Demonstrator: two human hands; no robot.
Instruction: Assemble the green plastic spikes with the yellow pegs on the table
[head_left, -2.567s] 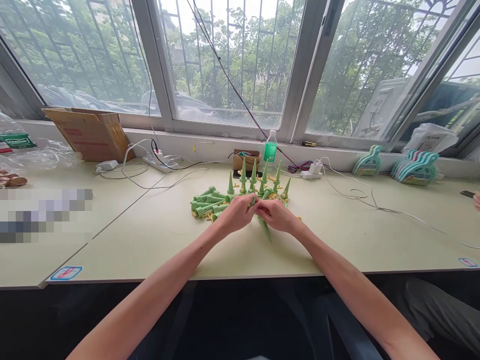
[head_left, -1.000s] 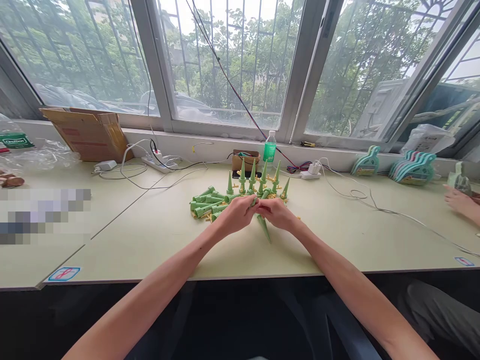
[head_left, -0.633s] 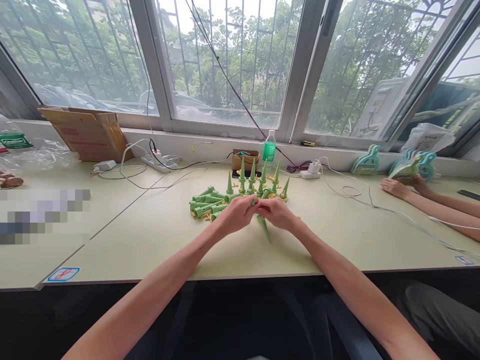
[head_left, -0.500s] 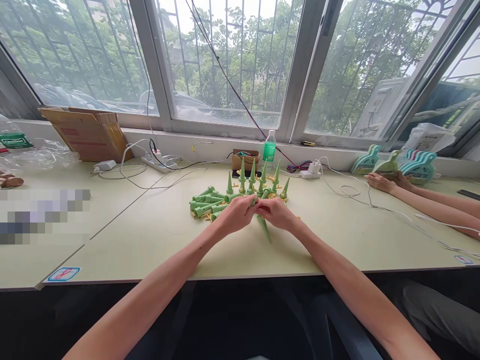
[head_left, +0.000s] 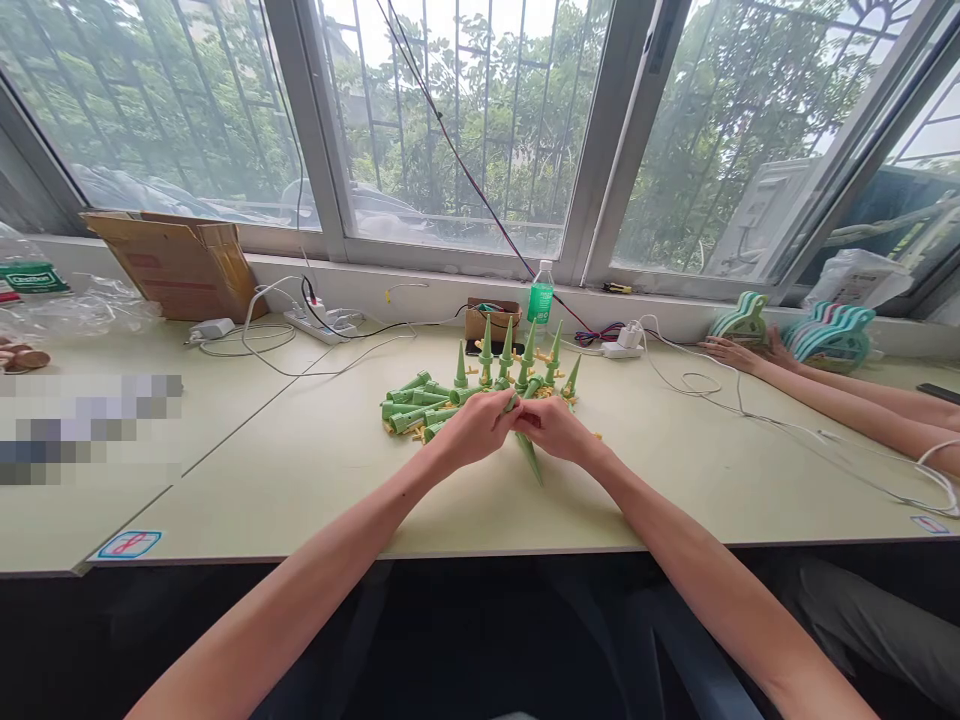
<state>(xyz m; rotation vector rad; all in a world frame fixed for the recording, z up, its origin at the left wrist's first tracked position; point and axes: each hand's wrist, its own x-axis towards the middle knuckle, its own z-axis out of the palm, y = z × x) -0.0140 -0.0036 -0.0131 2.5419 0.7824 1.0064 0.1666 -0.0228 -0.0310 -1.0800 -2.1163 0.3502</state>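
My left hand [head_left: 474,428] and my right hand [head_left: 556,430] meet at the middle of the pale table [head_left: 315,480], fingers pinched together. Between them they grip a green cone-shaped spike [head_left: 529,457], its tip pointing down towards me. Just behind my hands lies a pile of green spikes [head_left: 414,404] mixed with small yellow parts. Several more spikes stand upright in a row [head_left: 517,358] behind the pile.
A green bottle [head_left: 539,296] and a small cardboard box [head_left: 491,320] stand by the window sill. A power strip with cables [head_left: 324,322] and a brown carton [head_left: 176,265] lie at the left. At the right, another person's hands [head_left: 739,352] touch teal card stacks [head_left: 829,332].
My hands have stayed on the same spike with only small finger shifts. The other person's arms came in from the right and reached across to the teal card stacks.
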